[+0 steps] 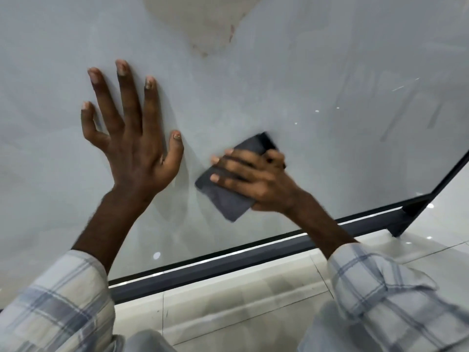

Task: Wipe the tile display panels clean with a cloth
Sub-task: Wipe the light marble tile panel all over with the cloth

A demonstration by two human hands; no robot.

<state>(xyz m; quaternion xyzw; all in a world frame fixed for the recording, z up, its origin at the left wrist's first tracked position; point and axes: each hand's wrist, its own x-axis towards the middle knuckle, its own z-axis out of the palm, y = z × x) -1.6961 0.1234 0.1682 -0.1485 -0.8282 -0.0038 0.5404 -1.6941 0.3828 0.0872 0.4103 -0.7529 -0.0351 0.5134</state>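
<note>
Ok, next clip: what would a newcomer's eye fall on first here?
The left hand, fingers spread, lies flat on the pale glossy panel at centre-left. Just right of it, the right hand holds a dark folded cloth against the same panel, above its dark bottom frame. A beige patch with reddish streaks shows at the top.

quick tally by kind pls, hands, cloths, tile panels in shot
hands: 2, left hand and right hand
cloth: 1, dark grey
tile panel: 1
total: 4
</note>
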